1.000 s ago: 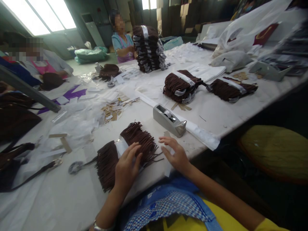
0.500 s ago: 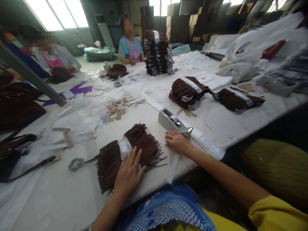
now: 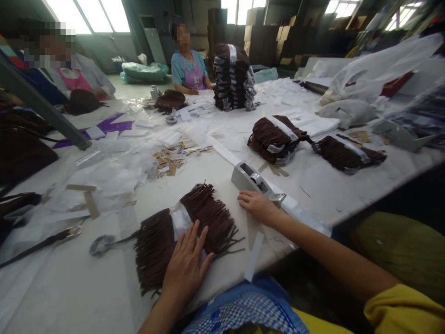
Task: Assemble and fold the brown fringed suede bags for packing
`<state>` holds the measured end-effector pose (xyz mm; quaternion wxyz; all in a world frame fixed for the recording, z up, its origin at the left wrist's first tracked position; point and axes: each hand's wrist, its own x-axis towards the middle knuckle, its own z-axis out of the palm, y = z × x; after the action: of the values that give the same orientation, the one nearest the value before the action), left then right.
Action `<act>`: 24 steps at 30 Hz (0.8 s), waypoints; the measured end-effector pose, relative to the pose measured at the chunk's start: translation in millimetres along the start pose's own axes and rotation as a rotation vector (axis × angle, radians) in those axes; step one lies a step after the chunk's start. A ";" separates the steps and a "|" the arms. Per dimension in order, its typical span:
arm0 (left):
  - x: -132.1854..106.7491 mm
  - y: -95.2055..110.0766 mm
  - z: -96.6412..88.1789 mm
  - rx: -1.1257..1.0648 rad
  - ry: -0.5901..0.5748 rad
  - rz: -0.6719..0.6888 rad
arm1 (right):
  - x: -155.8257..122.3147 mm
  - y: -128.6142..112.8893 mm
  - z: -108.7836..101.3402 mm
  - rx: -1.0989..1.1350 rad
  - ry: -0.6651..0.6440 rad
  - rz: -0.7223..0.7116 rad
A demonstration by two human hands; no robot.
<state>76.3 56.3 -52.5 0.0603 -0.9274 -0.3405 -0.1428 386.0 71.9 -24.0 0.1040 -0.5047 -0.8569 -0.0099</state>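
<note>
A brown fringed bundle (image 3: 212,215), looking like a suede bag, lies on the table in front of me. A white band (image 3: 180,219) wraps its middle. On the band and fringe my left hand (image 3: 187,260) rests flat, fingers stretched and thumb apart. A strap leads left from the bundle to a ring wrapped in clear plastic (image 3: 101,245). My right hand (image 3: 257,206) lies low beside the grey tape dispenser (image 3: 248,176), fingers extended to the left; its palm side is hidden. Below it, a white paper strip (image 3: 254,256) reaches the table edge.
Two banded brown bundles (image 3: 274,139) (image 3: 351,153) lie to the right, and a tall stack (image 3: 232,79) stands behind. Cardboard pieces (image 3: 168,162) and plastic sheets litter the left. A metal post (image 3: 45,102) slants down at left. Two co-workers sit across the table.
The camera view has shifted slightly. Both hands keep nearly the same places, the left on the fringed bundle and the right beside the tape dispenser.
</note>
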 end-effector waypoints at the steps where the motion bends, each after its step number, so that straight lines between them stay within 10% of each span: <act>1: -0.1 -0.1 0.1 0.004 -0.001 0.000 | 1.6 -4.3 -1.3 0.015 0.040 0.001; 6: -0.2 0.3 0.5 0.006 -0.003 -0.001 | 15.8 -22.4 6.8 0.165 -0.048 -0.268; 12: 1.2 1.1 -0.3 -0.002 0.005 -0.008 | 19.5 -6.2 2.6 0.033 0.000 -0.015; 18: 0.5 1.1 -0.7 -0.014 0.009 -0.014 | 36.7 -21.3 11.2 0.176 -0.036 -0.256; 24: 0.7 0.9 0.2 0.002 0.013 -0.024 | 38.4 1.2 7.5 0.033 -0.020 0.023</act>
<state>77.5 56.1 -52.5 0.0616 -0.9222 -0.3514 -0.1493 367.8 106.5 -24.2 0.1038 -0.5127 -0.8522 0.0104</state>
